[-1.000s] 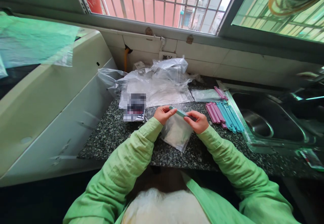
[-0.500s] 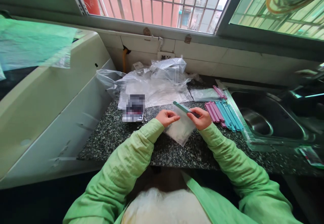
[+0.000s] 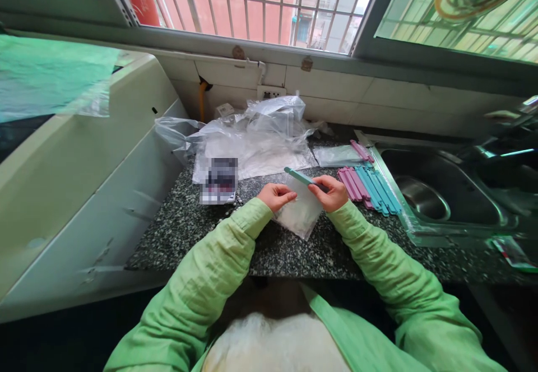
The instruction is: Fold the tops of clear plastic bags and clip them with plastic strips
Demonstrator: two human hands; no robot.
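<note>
My right hand [image 3: 332, 191] grips one end of a teal sealing clip [image 3: 298, 175], whose other end points up and left. My left hand [image 3: 275, 196] pinches the top edge of a small clear bag [image 3: 300, 213] with white contents, which lies on the speckled granite counter [image 3: 197, 221] between both hands. The clip sits just above the bag's mouth, and I cannot tell if it touches the bag.
A row of pink and blue clips [image 3: 367, 184] lies right of my hands, beside a steel sink [image 3: 441, 193]. Another flat bag with a pink clip [image 3: 342, 156] lies behind them. Crumpled clear plastic [image 3: 256, 136] is heaped at the back. A white appliance [image 3: 75, 159] stands left.
My left hand let go of the clip's left end and dropped to the bag's top edge. The clip's free end rose, held by the right hand alone.
</note>
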